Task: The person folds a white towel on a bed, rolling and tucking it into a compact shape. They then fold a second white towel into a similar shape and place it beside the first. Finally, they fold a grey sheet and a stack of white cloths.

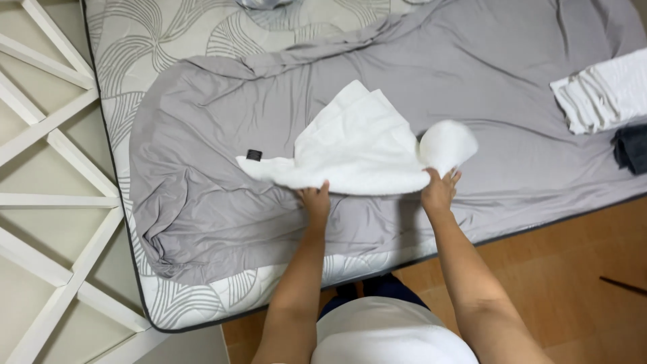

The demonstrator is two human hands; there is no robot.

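Two hands hold a white towel over a bed.

On the far left is a white wooden frame, just beside the mattress with its leaf pattern. A gray sheet lies wrinkled on the mattress, with a small dark tag on it. The left hand is closed on the near edge of the white towel, fingers curled over it. The towel sits in the middle of the sheet, partly lifted and bunched. The right hand is closed on the towel's right end, which puffs up above it. Far right, well apart, lie folded white towels and a dark cloth. Below the bed is a brown wooden floor.
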